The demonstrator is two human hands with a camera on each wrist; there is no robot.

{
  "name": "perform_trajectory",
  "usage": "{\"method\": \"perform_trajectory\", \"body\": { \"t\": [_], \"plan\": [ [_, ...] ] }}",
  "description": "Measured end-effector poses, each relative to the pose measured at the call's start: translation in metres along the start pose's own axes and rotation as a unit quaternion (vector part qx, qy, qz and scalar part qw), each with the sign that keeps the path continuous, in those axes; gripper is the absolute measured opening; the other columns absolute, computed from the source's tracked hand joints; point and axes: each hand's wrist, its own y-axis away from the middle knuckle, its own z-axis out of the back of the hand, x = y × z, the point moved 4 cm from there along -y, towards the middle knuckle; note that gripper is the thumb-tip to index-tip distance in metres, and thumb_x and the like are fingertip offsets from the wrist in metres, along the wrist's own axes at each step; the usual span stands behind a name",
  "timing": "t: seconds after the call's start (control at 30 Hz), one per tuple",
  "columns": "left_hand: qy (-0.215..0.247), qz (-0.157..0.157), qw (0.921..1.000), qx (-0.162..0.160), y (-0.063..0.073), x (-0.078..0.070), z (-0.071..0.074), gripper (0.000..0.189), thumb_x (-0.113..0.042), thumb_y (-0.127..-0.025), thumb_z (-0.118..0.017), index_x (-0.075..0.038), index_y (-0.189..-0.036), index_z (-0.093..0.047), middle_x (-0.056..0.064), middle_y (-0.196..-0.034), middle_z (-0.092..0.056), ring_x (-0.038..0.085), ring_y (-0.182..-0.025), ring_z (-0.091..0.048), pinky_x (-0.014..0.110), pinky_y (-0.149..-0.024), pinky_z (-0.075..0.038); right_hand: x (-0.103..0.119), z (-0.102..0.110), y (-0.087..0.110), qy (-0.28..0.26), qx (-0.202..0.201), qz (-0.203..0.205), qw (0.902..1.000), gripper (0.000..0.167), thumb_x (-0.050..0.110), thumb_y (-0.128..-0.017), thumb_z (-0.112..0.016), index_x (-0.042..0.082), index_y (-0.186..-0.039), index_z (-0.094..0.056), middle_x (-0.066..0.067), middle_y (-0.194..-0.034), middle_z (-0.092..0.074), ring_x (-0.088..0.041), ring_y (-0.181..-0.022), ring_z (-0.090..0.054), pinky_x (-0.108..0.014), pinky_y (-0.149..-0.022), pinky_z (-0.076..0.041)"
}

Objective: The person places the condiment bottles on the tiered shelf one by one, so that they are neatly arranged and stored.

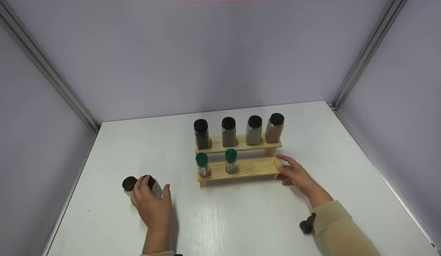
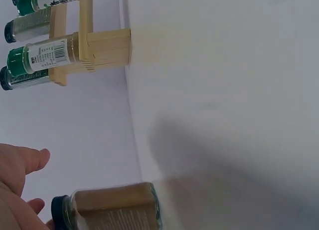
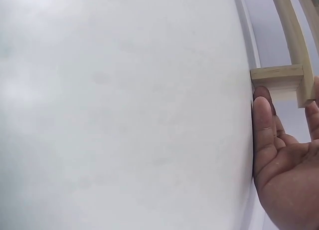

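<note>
My left hand [image 1: 152,208] is at the left of the table, its fingers over the tops of two jars and its thumb held apart. One jar [image 1: 129,184] has a black cap; the second jar [image 1: 149,181] is partly hidden by the fingers. In the left wrist view, a dark-capped spice jar [image 2: 117,210] with brown contents stands beside the fingertips. My right hand [image 1: 297,176] holds the right end of the lower shelf of a two-tier wooden spice rack [image 1: 254,167]. In the right wrist view, its fingers [image 3: 264,113] lie beside the rack's leg [image 3: 276,73].
On the upper shelf stand several black-capped jars, the rightmost jar [image 1: 275,128] holding orange-brown powder. Two green-capped bottles, a left bottle [image 1: 202,165] and a right bottle [image 1: 230,161], stand on the lower shelf. Pale panels [image 1: 220,53] enclose the white table [image 1: 234,220].
</note>
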Motion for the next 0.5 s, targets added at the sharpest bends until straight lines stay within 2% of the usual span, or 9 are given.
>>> {"method": "perform_trajectory", "body": {
  "t": [0.2, 0.33, 0.4, 0.5],
  "plan": [
    [0.011, -0.027, 0.9995, -0.007, -0.001, 0.0, -0.002, 0.052, 0.004, -0.082, -0.086, 0.005, -0.129, -0.063, 0.026, -0.129, -0.055, 0.05, -0.131, -0.045, 0.061, -0.108, -0.037, 0.0, 0.0, 0.001, -0.002, -0.005, -0.006, 1.0, 0.068, 0.032, -0.109, -0.064, 0.015, -0.167, -0.033, -0.02, -0.14, -0.062, -0.026, -0.109, -0.066, -0.037, -0.078, -0.057],
    [0.041, -0.032, 0.9986, 0.013, 0.0, 0.0, -0.006, 0.048, 0.007, -0.082, -0.084, 0.003, -0.126, -0.065, 0.022, -0.125, -0.055, 0.044, -0.121, -0.053, 0.057, -0.1, -0.044, -0.001, 0.001, 0.001, 0.002, -0.006, -0.005, 1.0, 0.069, 0.033, -0.109, -0.064, 0.015, -0.167, -0.032, -0.021, -0.142, -0.061, -0.026, -0.109, -0.066, -0.036, -0.078, -0.057],
    [0.06, -0.023, 0.9975, 0.028, -0.001, 0.001, -0.008, 0.053, 0.009, -0.082, -0.083, 0.003, -0.131, -0.062, 0.023, -0.129, -0.052, 0.042, -0.12, -0.054, 0.055, -0.1, -0.044, -0.001, 0.001, 0.0, 0.002, -0.005, -0.004, 1.0, 0.069, 0.033, -0.109, -0.064, 0.014, -0.167, -0.032, -0.022, -0.143, -0.06, -0.025, -0.108, -0.066, -0.036, -0.078, -0.057],
    [0.084, 0.017, 0.9942, 0.064, -0.003, 0.007, -0.012, 0.067, 0.007, -0.082, -0.083, 0.003, -0.142, -0.055, 0.026, -0.14, -0.049, 0.046, -0.123, -0.054, 0.059, -0.102, -0.044, -0.002, 0.0, 0.0, 0.002, -0.006, -0.004, 1.0, 0.068, 0.032, -0.109, -0.064, 0.014, -0.167, -0.033, -0.024, -0.144, -0.059, -0.024, -0.108, -0.066, -0.035, -0.077, -0.057]
  ]
}}
